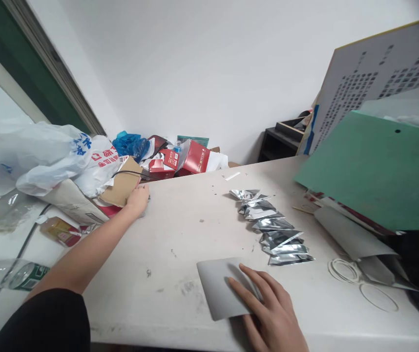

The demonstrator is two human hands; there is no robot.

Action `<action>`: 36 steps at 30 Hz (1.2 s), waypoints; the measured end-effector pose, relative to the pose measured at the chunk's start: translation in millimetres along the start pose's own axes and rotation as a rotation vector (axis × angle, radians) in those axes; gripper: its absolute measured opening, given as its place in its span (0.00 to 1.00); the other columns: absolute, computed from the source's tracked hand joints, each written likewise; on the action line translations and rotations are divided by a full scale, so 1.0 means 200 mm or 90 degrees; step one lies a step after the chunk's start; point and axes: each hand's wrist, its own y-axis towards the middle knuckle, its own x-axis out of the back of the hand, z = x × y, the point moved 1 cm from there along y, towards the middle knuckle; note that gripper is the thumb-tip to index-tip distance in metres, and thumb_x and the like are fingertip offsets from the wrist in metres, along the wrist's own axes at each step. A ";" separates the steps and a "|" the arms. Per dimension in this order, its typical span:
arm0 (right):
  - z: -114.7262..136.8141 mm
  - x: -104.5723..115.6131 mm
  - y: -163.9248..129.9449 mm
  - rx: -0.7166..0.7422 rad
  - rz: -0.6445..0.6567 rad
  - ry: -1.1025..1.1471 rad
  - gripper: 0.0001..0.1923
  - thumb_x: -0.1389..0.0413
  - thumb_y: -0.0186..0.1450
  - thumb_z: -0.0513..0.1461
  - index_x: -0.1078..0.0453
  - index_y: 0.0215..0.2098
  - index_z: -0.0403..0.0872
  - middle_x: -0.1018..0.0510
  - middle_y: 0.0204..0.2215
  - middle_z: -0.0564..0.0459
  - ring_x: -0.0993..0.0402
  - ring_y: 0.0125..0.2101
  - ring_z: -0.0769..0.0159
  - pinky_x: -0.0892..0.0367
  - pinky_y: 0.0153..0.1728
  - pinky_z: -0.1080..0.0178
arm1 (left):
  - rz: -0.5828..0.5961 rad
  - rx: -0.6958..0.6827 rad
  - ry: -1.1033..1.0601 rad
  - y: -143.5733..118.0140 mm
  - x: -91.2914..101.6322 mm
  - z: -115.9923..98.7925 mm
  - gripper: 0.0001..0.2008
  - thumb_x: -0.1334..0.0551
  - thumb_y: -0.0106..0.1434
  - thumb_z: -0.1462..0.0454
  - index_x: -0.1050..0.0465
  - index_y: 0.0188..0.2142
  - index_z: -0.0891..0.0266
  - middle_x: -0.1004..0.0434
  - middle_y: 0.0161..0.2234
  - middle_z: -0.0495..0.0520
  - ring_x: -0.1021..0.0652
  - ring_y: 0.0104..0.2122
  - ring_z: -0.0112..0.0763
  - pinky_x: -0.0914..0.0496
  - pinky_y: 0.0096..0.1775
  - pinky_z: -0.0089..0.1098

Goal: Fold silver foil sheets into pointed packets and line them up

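The right hand (271, 313) is lying flat, fingers spread, on a grey card (220, 288) at the near table (180, 230) edge, while the left hand (138, 199) is reaching far left to a brown cardboard piece (123, 188) (its grip cannot be told), silver foil packets (271, 227) lying right.

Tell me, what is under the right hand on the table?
The right hand lies flat on a grey sheet, near the table edge. The part of the sheet under the palm is covered, so anything there cannot be seen.
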 end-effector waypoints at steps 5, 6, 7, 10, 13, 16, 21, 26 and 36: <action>0.00 0.00 0.00 -0.008 0.005 0.019 0.30 0.46 0.68 0.35 0.25 0.66 0.61 0.30 0.70 0.52 0.33 0.63 0.46 0.31 0.57 0.46 | 0.040 -0.027 0.016 0.02 0.08 0.06 0.20 0.33 0.75 0.56 0.26 0.61 0.62 0.24 0.60 0.61 0.19 0.53 0.43 0.20 0.53 0.48; 0.00 0.00 0.00 -0.006 0.003 0.021 0.30 0.46 0.68 0.35 0.25 0.66 0.61 0.30 0.70 0.52 0.33 0.63 0.46 0.31 0.57 0.46 | 0.045 -0.031 0.021 0.01 0.08 0.06 0.20 0.33 0.75 0.56 0.26 0.61 0.62 0.24 0.59 0.61 0.19 0.53 0.43 0.20 0.53 0.48; 0.01 0.00 0.00 -0.005 0.001 0.022 0.30 0.46 0.68 0.35 0.25 0.66 0.61 0.30 0.69 0.52 0.33 0.63 0.47 0.31 0.57 0.46 | 0.050 -0.034 0.026 0.00 0.08 0.06 0.20 0.33 0.75 0.56 0.26 0.61 0.62 0.23 0.59 0.61 0.19 0.53 0.44 0.21 0.53 0.49; 0.01 0.00 0.01 -0.010 -0.006 0.022 0.30 0.46 0.68 0.34 0.25 0.66 0.61 0.29 0.69 0.51 0.33 0.63 0.47 0.30 0.57 0.46 | 0.050 -0.038 0.044 -0.04 0.07 0.03 0.21 0.32 0.74 0.55 0.26 0.61 0.62 0.24 0.60 0.61 0.20 0.55 0.46 0.22 0.56 0.51; 0.01 0.01 0.01 -0.016 -0.009 0.027 0.30 0.46 0.68 0.35 0.25 0.66 0.61 0.29 0.69 0.52 0.33 0.63 0.47 0.29 0.57 0.45 | 0.044 -0.030 0.052 -0.06 0.04 0.00 0.22 0.32 0.74 0.56 0.28 0.63 0.61 0.26 0.62 0.62 0.22 0.58 0.48 0.24 0.58 0.53; 0.02 0.01 0.01 -0.014 -0.008 0.029 0.30 0.47 0.68 0.35 0.25 0.66 0.61 0.29 0.69 0.51 0.32 0.63 0.47 0.29 0.57 0.45 | 0.041 -0.002 0.054 -0.06 0.02 -0.02 0.23 0.32 0.74 0.56 0.29 0.64 0.60 0.27 0.63 0.62 0.22 0.59 0.49 0.24 0.58 0.54; 0.01 0.00 0.00 -0.020 -0.008 0.026 0.32 0.47 0.68 0.35 0.27 0.68 0.62 0.28 0.68 0.51 0.32 0.62 0.46 0.28 0.57 0.44 | 0.013 0.022 0.074 -0.09 0.01 -0.06 0.23 0.32 0.74 0.57 0.29 0.64 0.60 0.27 0.64 0.62 0.22 0.58 0.48 0.23 0.57 0.53; 0.01 0.00 -0.01 -0.022 -0.007 0.033 0.32 0.46 0.68 0.34 0.27 0.67 0.62 0.29 0.69 0.52 0.32 0.63 0.47 0.28 0.58 0.45 | -0.021 0.033 0.093 -0.12 -0.03 -0.12 0.22 0.32 0.74 0.57 0.28 0.64 0.61 0.27 0.64 0.62 0.23 0.59 0.49 0.23 0.57 0.53; 0.02 0.01 0.01 -0.020 -0.005 0.034 0.31 0.47 0.67 0.34 0.26 0.66 0.60 0.28 0.68 0.51 0.33 0.63 0.46 0.28 0.58 0.44 | -0.024 0.075 0.028 -0.01 0.01 -0.03 0.20 0.33 0.75 0.56 0.26 0.61 0.63 0.24 0.59 0.62 0.20 0.54 0.45 0.21 0.54 0.50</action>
